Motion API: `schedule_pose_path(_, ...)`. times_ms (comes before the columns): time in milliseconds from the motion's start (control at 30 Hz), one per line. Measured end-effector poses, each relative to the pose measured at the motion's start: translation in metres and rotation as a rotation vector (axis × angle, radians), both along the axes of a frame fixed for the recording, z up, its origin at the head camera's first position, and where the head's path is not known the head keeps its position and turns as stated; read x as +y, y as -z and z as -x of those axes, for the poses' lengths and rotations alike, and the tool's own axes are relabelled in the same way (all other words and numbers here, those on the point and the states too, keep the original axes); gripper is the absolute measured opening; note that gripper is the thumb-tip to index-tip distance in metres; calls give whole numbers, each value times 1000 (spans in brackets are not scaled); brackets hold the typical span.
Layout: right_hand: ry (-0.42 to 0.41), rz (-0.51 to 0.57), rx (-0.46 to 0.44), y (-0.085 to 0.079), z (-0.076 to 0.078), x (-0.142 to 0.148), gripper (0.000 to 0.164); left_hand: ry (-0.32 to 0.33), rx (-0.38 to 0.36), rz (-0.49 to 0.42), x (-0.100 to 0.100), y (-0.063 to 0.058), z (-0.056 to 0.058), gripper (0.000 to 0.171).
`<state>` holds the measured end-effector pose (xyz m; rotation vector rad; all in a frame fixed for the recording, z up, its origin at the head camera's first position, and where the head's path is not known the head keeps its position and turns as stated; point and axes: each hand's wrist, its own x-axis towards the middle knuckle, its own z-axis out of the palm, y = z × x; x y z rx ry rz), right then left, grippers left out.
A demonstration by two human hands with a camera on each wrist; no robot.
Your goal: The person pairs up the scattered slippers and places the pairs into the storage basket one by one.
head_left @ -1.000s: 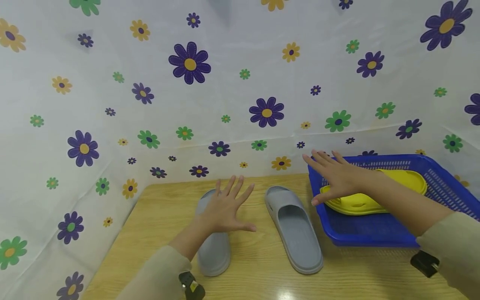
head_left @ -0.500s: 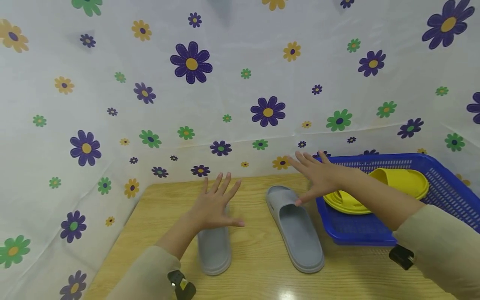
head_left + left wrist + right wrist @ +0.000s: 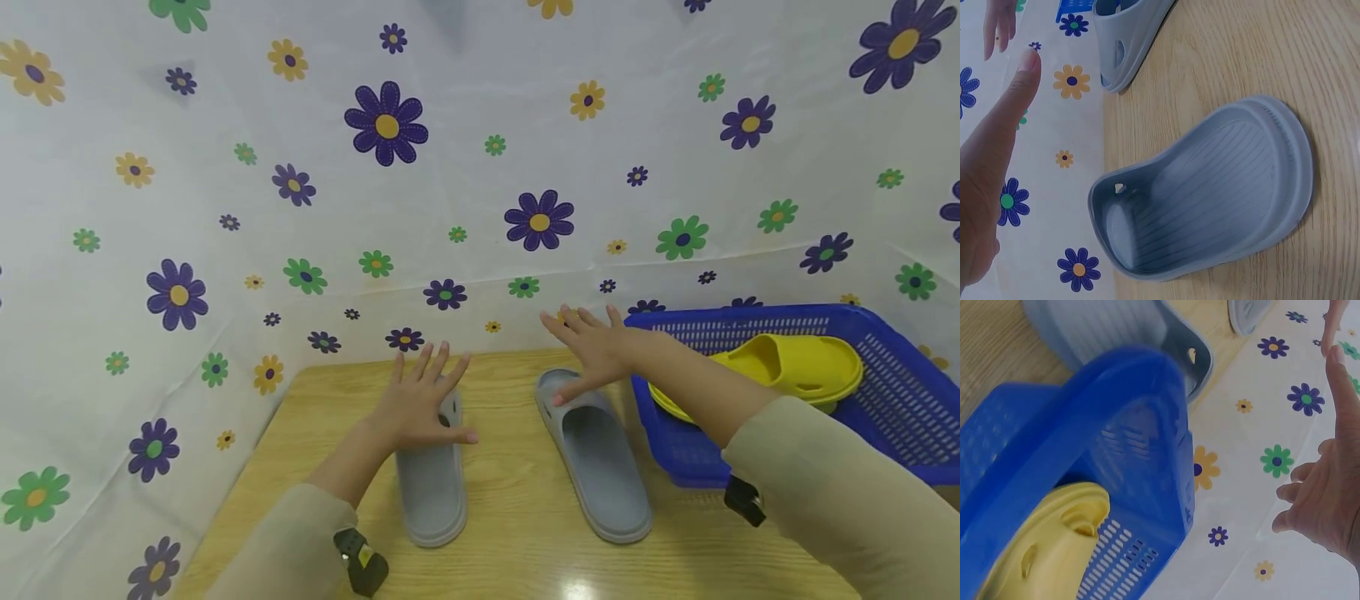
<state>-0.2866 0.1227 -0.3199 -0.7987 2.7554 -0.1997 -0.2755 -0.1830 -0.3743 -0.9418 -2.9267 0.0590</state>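
Note:
Two grey slippers lie sole-down on the wooden table, toes toward the back. My left hand (image 3: 412,408), fingers spread, is above the left slipper (image 3: 433,500) and covers part of its strap in the head view. In the left wrist view that slipper (image 3: 1210,187) is apart from the thumb. My right hand (image 3: 596,346), also spread, hovers over the toe end of the right slipper (image 3: 606,475). Both hands hold nothing. Yellow slippers (image 3: 817,367) lie in a blue basket (image 3: 750,479) at the right, partly behind my right forearm.
The wooden table (image 3: 337,450) ends at the back against a white flower-printed sheet (image 3: 465,192), which also rises along the left side. The basket's raised rim stands just right of the right slipper. A black device is strapped to each sleeve.
My right hand has moved left, from over the basket to above the right grey slipper. My left hand has shifted slightly left. The slippers have stayed in place.

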Motion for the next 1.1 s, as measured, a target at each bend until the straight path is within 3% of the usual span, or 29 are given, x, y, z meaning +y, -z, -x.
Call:
schedule_pose_path(233, 61, -28, -27, 5, 2, -12, 116, -74, -21, 11, -6, 6, 6, 106)
schedule_pose_path(533, 101, -34, -88, 25, 3, -29, 116, -156, -96, -9, -16, 25, 14, 108)
schedule_pose_path(900, 190, -120, -145, 46, -6, -42, 126, -196, -193, -70, -14, 42, 14, 110)
schedule_pose_path(1100, 249, -196, -152, 59, -11, -44, 133, -231, -287, -112, -16, 53, 18, 114)
